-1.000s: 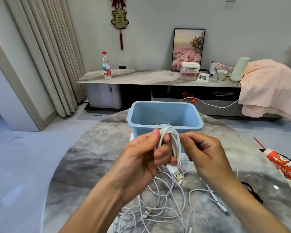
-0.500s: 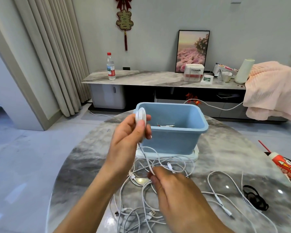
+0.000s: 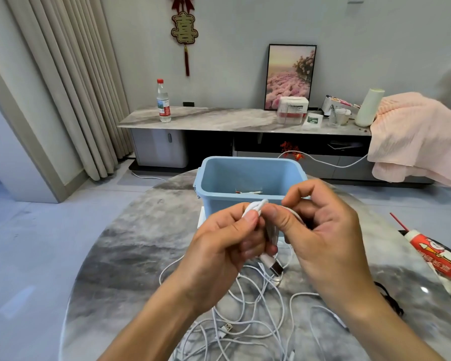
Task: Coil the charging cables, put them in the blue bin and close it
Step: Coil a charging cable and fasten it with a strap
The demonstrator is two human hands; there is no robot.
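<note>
Meanwhile, a person is working at a round marble table [image 3: 130, 256], holding a small coil of white cable [image 3: 255, 207] just in front of the near wall of the open blue bin [image 3: 245, 175]. The left hand [image 3: 219, 246] is pinching the loops between thumb and fingers, apparently to keep the bundle from springing apart, while the right hand [image 3: 320, 230], fingers curled, is gripping the strand at the coil's right side, seemingly feeding another turn or tucking the end. The cable's plug [image 3: 275, 268] is hanging free below the hands, so the winding is likely unfinished. Both hands are sitting close together above the table, between the bin and a loose tangle of more white cables [image 3: 245, 324] that is lying on the tabletop beneath the wrists. Inside the bin, something small and pale [image 3: 248, 192] is resting on the floor; what it is cannot be told. No lid is plainly showing, though a white edge under the bin may be one.
</note>
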